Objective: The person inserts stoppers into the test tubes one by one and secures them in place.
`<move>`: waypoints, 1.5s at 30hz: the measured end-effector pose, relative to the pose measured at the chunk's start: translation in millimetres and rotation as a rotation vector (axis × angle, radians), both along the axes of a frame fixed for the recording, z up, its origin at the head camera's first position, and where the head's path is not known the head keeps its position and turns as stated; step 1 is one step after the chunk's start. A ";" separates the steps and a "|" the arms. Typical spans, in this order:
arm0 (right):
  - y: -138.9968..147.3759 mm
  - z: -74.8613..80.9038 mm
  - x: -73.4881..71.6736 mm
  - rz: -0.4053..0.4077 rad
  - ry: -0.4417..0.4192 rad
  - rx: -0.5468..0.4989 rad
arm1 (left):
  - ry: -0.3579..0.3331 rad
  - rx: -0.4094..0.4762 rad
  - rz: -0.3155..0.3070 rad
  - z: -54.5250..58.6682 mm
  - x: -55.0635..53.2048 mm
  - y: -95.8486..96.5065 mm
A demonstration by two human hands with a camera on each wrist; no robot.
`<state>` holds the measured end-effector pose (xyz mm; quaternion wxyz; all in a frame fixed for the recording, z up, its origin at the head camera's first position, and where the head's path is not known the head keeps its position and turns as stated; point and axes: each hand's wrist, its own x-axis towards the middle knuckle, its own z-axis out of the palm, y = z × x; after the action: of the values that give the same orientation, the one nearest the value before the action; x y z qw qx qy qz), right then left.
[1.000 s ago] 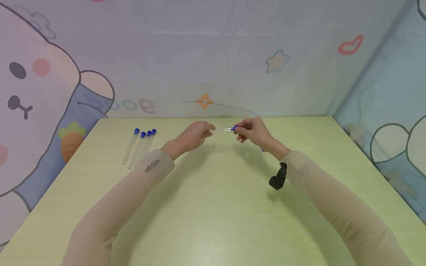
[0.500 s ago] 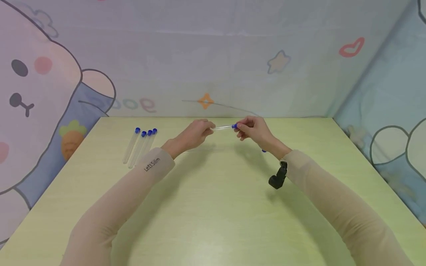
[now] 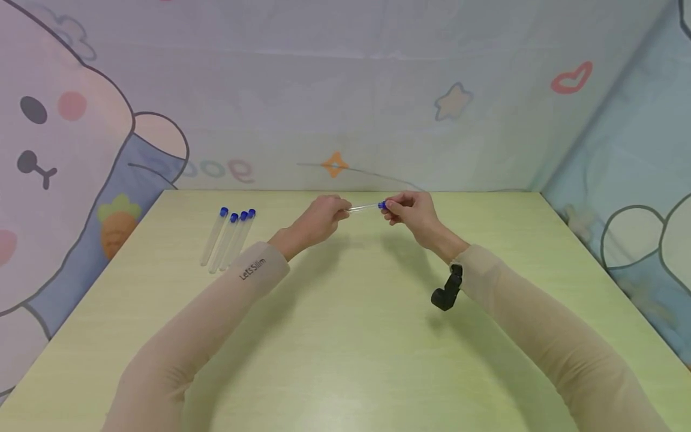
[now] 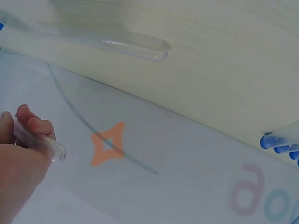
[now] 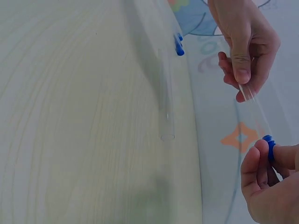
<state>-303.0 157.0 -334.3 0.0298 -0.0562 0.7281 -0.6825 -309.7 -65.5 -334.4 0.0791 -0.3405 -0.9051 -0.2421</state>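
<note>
A clear test tube (image 3: pixel 364 207) hangs level between both hands above the far part of the table. My left hand (image 3: pixel 320 219) grips its rounded end, which pokes out past the fingers in the left wrist view. At the other end, my right hand (image 3: pixel 415 216) pinches the blue cap (image 5: pixel 270 148) between thumb and fingers. The cap meets the tube mouth; how far it sits on cannot be told. Below them, an uncapped clear tube (image 5: pixel 167 107) lies on the table. A bit of something blue (image 4: pixel 1 26) shows at the left wrist view's edge.
Several blue-capped tubes (image 3: pixel 224 243) lie side by side on the table's left. The pale wooden table (image 3: pixel 345 336) ends at a printed cloth backdrop (image 3: pixel 378 120). A black camera (image 3: pixel 447 291) is strapped at the right wrist.
Both hands stay nearly in place with the tube between them. A blue spot on the table beside the right wrist, seen earlier, is now hidden behind that wrist.
</note>
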 end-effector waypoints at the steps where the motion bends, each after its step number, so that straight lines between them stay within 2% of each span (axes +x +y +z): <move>1: 0.1 -0.5 0.2 -0.001 -0.003 -0.010 | 0.002 -0.006 0.001 -0.2 -0.2 0.7; 8: 1.5 -2.1 0.8 0.006 0.008 -0.083 | 0.016 -0.002 -0.014 -1.4 -2.0 3.2; 13: 0.6 0.6 1.4 0.001 0.050 -0.051 | 0.017 0.019 -0.017 -0.3 -1.3 3.2; 20: -0.3 2.3 2.2 -0.011 0.063 -0.017 | -0.011 0.035 -0.001 1.2 -0.1 1.7; 24: -0.1 3.4 2.4 -0.011 0.088 -0.006 | -0.012 0.066 -0.016 1.3 0.7 1.2; 32: -1.4 7.5 2.2 -0.006 0.144 -0.028 | -0.005 0.137 -0.030 1.1 1.3 0.5; 39: -2.6 8.7 3.2 -0.001 0.170 -0.032 | -0.054 0.153 -0.019 0.0 0.1 -0.3; 45: -4.1 9.3 1.7 -0.020 0.169 -0.036 | -0.040 0.161 -0.020 0.9 -1.4 0.7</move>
<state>-301.3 153.0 -325.0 -0.0396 -0.1066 0.7162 -0.6885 -311.1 -64.8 -333.6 0.0858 -0.3373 -0.8807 -0.3213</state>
